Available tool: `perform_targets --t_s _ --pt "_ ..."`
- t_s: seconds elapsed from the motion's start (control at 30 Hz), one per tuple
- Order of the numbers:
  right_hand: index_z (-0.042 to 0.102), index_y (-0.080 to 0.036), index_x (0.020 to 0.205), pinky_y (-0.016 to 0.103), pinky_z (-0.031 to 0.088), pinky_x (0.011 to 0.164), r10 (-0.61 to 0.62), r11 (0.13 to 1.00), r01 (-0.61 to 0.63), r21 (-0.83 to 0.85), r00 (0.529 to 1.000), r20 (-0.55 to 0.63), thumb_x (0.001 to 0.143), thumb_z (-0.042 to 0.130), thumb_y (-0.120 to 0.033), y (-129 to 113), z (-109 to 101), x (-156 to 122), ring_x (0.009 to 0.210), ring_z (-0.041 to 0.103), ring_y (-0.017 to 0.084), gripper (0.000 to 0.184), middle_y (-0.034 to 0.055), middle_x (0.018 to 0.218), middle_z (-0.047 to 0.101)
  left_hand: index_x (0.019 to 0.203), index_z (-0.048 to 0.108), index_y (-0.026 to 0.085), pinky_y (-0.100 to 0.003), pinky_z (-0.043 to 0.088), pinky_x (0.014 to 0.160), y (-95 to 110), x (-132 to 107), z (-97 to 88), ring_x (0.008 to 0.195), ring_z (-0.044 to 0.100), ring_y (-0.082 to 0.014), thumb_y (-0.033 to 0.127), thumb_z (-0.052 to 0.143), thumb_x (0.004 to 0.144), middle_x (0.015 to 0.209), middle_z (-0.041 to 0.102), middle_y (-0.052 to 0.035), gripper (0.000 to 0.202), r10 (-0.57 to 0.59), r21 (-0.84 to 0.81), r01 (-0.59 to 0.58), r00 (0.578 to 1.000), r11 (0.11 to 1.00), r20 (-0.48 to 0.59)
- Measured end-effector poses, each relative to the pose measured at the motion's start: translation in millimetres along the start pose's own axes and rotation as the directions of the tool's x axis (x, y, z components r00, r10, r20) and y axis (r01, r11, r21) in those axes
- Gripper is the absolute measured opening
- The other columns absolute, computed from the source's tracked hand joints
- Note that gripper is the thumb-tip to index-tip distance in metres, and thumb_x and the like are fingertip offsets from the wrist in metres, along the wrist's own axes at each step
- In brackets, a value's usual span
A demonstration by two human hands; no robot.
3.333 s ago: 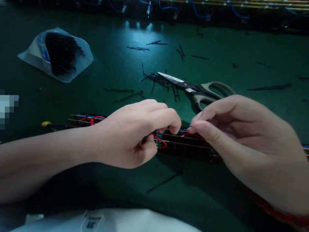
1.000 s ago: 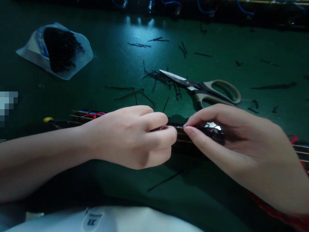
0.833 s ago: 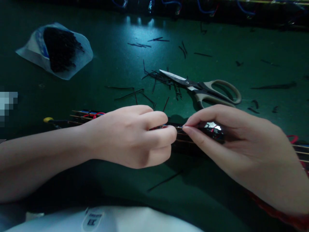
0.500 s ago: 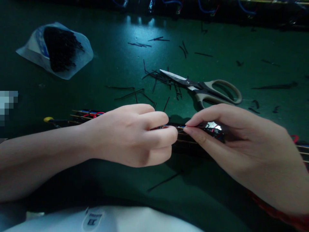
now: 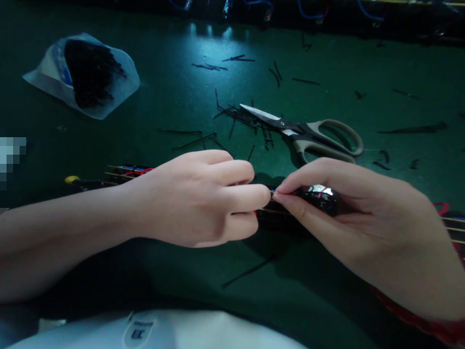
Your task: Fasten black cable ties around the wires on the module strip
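Left hand (image 5: 203, 198) fisted on the wire bundle (image 5: 123, 173); right hand (image 5: 363, 218) pinches a wire end (image 5: 273, 192) — fingertips nearly touching, scissors (image 5: 305, 133) beyond on the counter (image 5: 163, 111).

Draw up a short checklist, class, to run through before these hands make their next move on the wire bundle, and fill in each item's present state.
1. Left hand closed on the wire bundle: ok.
2. Right hand pinching a thin piece at the bundle, fingertips meeting the left hand's: ok.
3. What that piece is, and whether it is seated: cannot tell, fingers hide it.
4. Scissors lying shut, apart from both hands: ok.
5. Green table free of loose black offcuts: not ok.
6. Bag of black pieces lying open at far left: ok.
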State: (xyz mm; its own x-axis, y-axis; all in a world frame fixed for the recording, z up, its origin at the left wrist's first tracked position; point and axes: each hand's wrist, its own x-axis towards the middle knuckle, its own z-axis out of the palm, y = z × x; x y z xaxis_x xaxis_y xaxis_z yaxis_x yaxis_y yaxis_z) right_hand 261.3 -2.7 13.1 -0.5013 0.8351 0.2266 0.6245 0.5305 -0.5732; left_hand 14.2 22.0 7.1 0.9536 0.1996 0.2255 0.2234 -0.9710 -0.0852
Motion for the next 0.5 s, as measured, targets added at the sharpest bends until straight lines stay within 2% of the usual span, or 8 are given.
perform_targets --t_s 0.2,0.37,0.5 --pt "0.069 -0.024 0.093 0.027 0.048 0.054 0.044 0.998 -0.044 0.042 0.999 -0.007 0.097 0.068 -0.020 -1.3 1.1 -3.0 0.059 0.058 0.012 0.005 -0.0020 0.082 0.072 0.088 0.069 0.023 -0.037 0.049 0.065 0.7 1.7 0.3 0.087 0.064 -0.0199 0.018 0.056 0.103 0.098 0.071 -0.0001 0.020 0.000 0.012 0.000 1.000 1.000 -0.002" --pt "0.070 -0.027 0.094 0.030 0.047 0.051 0.113 0.989 -0.110 0.103 0.993 -0.028 0.096 0.066 -0.022 -1.4 2.2 -2.2 0.059 0.058 0.014 0.006 -0.0006 0.081 0.072 0.087 0.068 0.022 -0.037 0.049 0.063 0.6 2.0 2.4 0.086 0.065 -0.0208 0.017 0.057 0.103 0.097 0.071 -0.0004 0.020 0.002 0.011 -0.002 1.000 1.000 -0.014" --pt "0.069 -0.028 0.094 0.031 0.054 0.058 0.163 0.977 -0.155 0.147 0.986 -0.044 0.095 0.067 -0.020 -3.6 2.3 -1.1 0.057 0.054 0.014 0.008 -0.0015 0.079 0.069 0.088 0.069 0.022 -0.037 0.050 0.064 0.4 2.0 2.7 0.086 0.065 -0.0210 0.016 0.056 0.102 0.098 0.072 -0.0008 0.020 0.000 0.010 0.000 1.000 1.000 -0.013"
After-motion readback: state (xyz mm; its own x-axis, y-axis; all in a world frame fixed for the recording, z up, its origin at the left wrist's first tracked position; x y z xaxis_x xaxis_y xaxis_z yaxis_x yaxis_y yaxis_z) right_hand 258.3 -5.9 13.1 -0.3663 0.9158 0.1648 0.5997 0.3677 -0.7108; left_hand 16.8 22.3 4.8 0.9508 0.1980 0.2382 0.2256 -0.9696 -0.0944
